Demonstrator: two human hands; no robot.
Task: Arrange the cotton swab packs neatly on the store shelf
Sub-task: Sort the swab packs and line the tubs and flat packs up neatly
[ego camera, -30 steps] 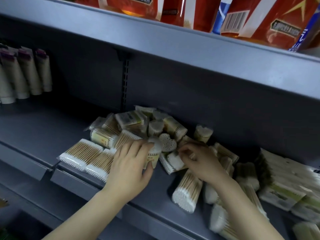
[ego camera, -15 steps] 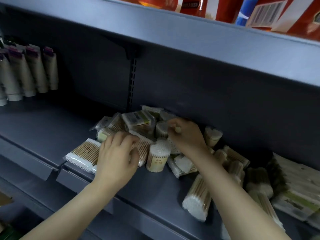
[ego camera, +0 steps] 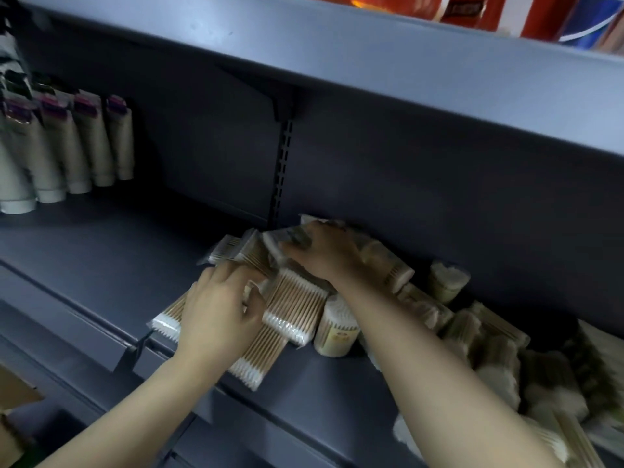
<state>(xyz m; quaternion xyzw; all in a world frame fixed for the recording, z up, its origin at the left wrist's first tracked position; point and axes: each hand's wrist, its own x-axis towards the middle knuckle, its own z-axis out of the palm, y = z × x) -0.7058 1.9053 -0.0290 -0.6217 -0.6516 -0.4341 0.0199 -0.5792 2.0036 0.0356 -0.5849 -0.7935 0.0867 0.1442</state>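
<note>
Up close, two bare forearms reach over the front lip of a matte grey metal shelf [ego camera: 111, 251] toward a jumbled heap of cotton swab packs [ego camera: 341, 298]. Nearest the edge, the left hand [ego camera: 219, 309] lies palm-down on flat clear-plastic packs [ego camera: 256, 363] of wooden-stemmed swabs, white tips lined up like a comb at each end; its fingers curl over the far side of the packs and the thumb presses toward a neighbouring flat pack [ego camera: 295, 307], so it grips them. Just beside that pack stands a squat round tub [ego camera: 336, 332] of swabs, its top a dome of white cotton heads. Farther in, the right hand [ego camera: 320, 255] rests on top of the heap against the back panel, fingers bent over a crinkled film-wrapped pack [ego camera: 283, 243]; whether it is truly clasping that pack or only pressing on it cannot be told through the blur. To the right, more cylindrical and flat packs spill along the shelf in a soft, blurred pile [ego camera: 489, 349]. At the far left of the shelf, smooth cream squeeze tubes [ego camera: 67, 146] with purple tops stand cap-down in a row. Overhead, a pale grey upper shelf [ego camera: 405, 62] carries glossy red packaging [ego camera: 472, 11].
</note>
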